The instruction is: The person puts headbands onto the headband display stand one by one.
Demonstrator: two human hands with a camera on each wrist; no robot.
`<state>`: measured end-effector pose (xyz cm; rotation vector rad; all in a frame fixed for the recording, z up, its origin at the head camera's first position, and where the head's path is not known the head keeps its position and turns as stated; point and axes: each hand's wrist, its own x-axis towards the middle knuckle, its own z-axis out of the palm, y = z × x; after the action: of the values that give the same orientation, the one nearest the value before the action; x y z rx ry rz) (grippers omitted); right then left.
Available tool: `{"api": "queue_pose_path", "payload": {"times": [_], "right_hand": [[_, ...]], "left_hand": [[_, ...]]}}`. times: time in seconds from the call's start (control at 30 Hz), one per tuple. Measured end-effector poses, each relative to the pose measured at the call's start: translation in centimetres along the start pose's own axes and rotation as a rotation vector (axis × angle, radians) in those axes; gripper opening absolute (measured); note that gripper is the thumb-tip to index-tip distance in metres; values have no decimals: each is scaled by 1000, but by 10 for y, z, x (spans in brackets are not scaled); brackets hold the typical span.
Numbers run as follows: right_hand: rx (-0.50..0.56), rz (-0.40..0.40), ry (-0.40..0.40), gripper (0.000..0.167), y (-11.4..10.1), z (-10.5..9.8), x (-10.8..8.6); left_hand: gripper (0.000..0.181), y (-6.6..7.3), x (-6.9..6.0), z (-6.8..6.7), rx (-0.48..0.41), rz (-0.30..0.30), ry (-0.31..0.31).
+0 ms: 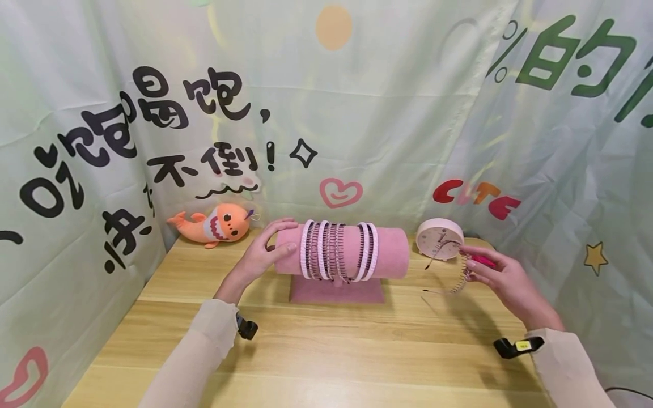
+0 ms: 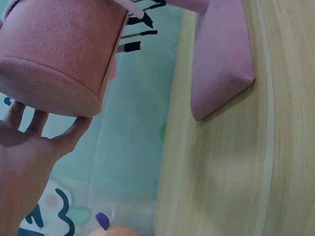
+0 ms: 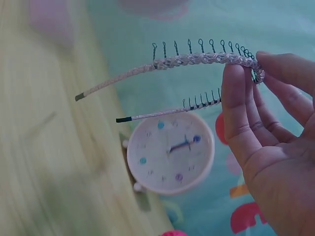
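A pink velvet headband stand (image 1: 352,249), a padded roll on a flat base (image 2: 221,59), carries several white and beaded, toothed headbands (image 1: 322,249). My left hand (image 1: 262,252) holds the roll's left end, thumb at the front and fingers over the top; the left wrist view shows fingertips (image 2: 78,129) against its rim. To the right of the stand, my right hand (image 1: 505,277) pinches a thin toothed headband (image 3: 192,60) with clear beads and small wire loops. Its dark-tipped ends point left, apart from the stand.
A round pale pink clock (image 1: 433,232) stands behind the held headband, with a bright pink object (image 1: 483,261) partly hidden by my right hand. An orange shark plush (image 1: 224,224) sits at the back left. Printed curtains (image 1: 398,141) border the wooden table (image 1: 331,351).
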<state>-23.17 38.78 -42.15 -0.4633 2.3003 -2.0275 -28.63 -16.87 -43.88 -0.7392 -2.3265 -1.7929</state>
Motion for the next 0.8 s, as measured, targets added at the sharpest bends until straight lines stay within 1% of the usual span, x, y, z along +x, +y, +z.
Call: {"api": "queue_pose_path", "payload": {"times": [0.13,0.23,0.37,0.47,0.53,0.63,0.8], "right_hand": [[-42,9,7,37,-6,9,6],[-60,4,6,37,-9,16,11],[-130,-14,-8,37,-13,24,16],[-208,-24,-15,36,-16,31,21],[-235,-30,-16,36,-19,35,24],[-233,-36,-23,35,-23,43,29],[-192,-26,-51,34,-27,53,36]], "left_hand": [[48,0,0,0,-17,-1,-3],[48,0,0,0,-11,-5,-1],[48,0,0,0,-5,-8,-1],[48,0,0,0,-14,-8,-4],[48,0,0,0,-15,-7,-4],[48,0,0,0,-13,-5,-3],[48,0,0,0,-17,-3,-6]]}}
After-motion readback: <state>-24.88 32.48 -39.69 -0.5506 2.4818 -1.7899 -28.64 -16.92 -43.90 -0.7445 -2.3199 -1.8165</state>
